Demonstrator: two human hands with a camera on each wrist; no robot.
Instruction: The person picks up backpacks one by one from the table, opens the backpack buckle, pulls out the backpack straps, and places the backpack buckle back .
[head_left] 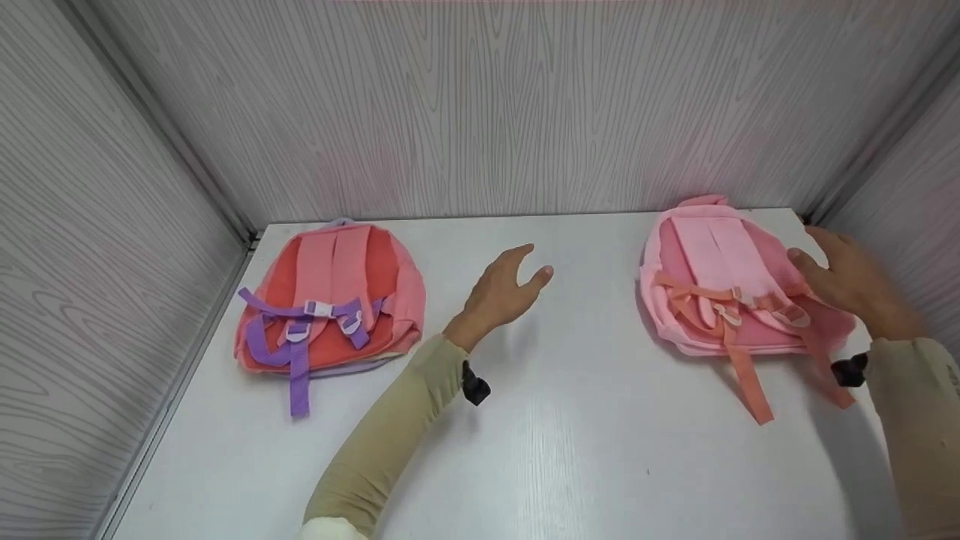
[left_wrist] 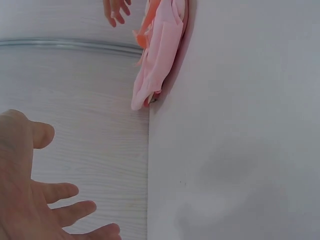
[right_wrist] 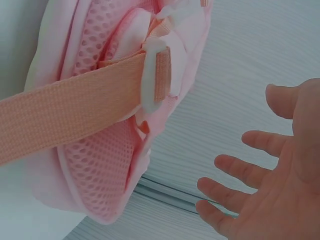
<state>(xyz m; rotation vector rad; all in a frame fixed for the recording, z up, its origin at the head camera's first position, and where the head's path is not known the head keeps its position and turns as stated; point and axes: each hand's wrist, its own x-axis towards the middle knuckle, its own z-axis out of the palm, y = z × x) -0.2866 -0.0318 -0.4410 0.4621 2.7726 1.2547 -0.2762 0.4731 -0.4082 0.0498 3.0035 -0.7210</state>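
Note:
A light pink backpack (head_left: 716,240) with orange straps lies on the right side of the white table, strap side up. My right hand (head_left: 847,274) hovers at its right edge; in the right wrist view the fingers of that hand (right_wrist: 260,175) are spread and apart from the bag's mesh side pocket (right_wrist: 100,165). Over the middle of the table is my left hand (head_left: 499,289), thumb and fingers parted, holding nothing. To its left lies a red and pink backpack (head_left: 390,262) with purple straps, also strap side up.
Grey wood-grain panels stand behind the table (head_left: 562,420) and on both sides, the back panel (head_left: 480,112) meeting its far edge. A black wrist camera (head_left: 474,384) sticks out from the left sleeve (head_left: 397,420). Orange strap ends (head_left: 750,390) trail toward the front.

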